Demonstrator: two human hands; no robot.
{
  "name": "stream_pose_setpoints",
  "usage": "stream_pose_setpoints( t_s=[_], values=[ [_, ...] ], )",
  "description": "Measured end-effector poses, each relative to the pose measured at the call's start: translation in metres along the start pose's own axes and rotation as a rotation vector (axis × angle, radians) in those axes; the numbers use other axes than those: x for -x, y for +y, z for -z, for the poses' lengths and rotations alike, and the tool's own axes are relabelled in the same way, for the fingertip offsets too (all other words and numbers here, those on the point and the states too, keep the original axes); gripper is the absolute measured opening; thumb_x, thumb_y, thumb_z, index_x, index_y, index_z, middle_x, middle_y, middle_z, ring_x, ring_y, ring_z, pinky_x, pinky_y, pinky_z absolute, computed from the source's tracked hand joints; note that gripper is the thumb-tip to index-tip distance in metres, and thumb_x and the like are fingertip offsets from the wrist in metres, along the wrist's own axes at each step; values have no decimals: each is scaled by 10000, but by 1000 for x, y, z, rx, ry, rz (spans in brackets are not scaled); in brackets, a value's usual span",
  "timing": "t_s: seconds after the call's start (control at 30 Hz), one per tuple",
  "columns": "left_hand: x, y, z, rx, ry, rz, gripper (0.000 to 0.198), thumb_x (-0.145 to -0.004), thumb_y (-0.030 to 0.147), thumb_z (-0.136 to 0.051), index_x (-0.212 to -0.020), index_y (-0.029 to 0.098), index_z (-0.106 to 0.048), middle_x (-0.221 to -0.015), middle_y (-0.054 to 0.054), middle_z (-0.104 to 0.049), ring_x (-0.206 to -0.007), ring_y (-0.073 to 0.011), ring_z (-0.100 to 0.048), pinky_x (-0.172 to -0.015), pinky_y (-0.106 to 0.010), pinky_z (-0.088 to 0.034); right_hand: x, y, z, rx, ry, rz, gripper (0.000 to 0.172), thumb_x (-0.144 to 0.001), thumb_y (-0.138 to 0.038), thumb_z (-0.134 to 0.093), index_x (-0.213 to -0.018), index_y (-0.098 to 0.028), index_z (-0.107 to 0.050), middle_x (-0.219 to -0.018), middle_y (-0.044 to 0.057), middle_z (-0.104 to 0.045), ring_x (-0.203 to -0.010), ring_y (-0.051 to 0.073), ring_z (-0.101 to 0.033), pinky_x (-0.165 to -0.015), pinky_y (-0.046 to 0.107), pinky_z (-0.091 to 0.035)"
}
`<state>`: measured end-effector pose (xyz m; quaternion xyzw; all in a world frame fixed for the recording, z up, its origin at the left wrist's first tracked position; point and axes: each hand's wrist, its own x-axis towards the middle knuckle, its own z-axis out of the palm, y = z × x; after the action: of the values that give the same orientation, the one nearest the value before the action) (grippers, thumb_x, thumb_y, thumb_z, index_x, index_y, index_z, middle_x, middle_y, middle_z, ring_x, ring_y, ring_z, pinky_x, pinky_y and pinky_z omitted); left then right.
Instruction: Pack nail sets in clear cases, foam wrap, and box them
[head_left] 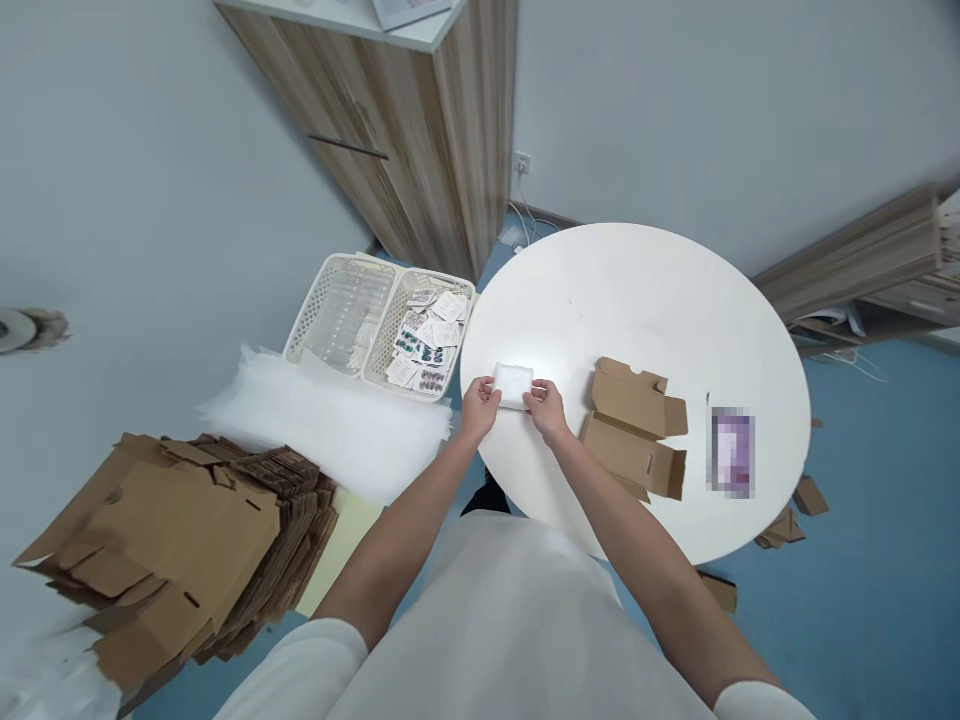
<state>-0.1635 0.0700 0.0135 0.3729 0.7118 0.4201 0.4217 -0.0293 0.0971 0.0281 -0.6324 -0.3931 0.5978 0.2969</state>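
Observation:
Between my two hands is a small white foam-wrapped packet (514,385), held at the near left edge of the round white table. My left hand (480,405) pinches its left side with thumb and fingers. On the other side, my right hand (546,408) grips the right edge. What the white wrapping encloses is hidden. Just right of my right hand lies an unfolded brown cardboard box (626,400), its flaps spread on the table.
The round table (637,290) carries a blurred purple item (733,452) at right. To the left stand white baskets (416,285) with small cards and clear plastic pieces, white foam sheets (337,420) and stacked flat cardboard boxes (202,530). Small boxes (810,495) lie on the blue floor.

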Motion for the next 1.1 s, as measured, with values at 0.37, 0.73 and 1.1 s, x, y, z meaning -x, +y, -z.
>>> stream_pose_setpoints(
  t_s=[0.37,0.73,1.1],
  values=[
    [89,48,-101,-141,-265,-225,260,-748,258,-495,-1001,198,-493,-844,-21,-506,-701,-107,-526,-633,-234,-464,72,26,146,-7,164,201,341,-665,-318,-533,-957,-206,-396,-935,67,-577,-680,146,-576,-631,299,-456],
    [113,39,-157,-585,-433,-186,390,-715,164,-477,-1102,150,-431,-987,-98,-535,-929,-219,-517,-793,-354,-421,66,70,197,478,148,144,116,-674,-243,-430,-781,-223,-470,-686,-8,-542,-639,165,-527,-626,301,-389],
    [114,34,-148,-654,-519,-271,604,-680,232,-527,-1243,138,-328,-1074,-141,-466,-1043,-293,-452,-862,-406,-375,67,77,184,592,226,220,176,-703,-240,-426,-839,-196,-528,-844,42,-486,-733,170,-502,-690,319,-402]
  ],
)
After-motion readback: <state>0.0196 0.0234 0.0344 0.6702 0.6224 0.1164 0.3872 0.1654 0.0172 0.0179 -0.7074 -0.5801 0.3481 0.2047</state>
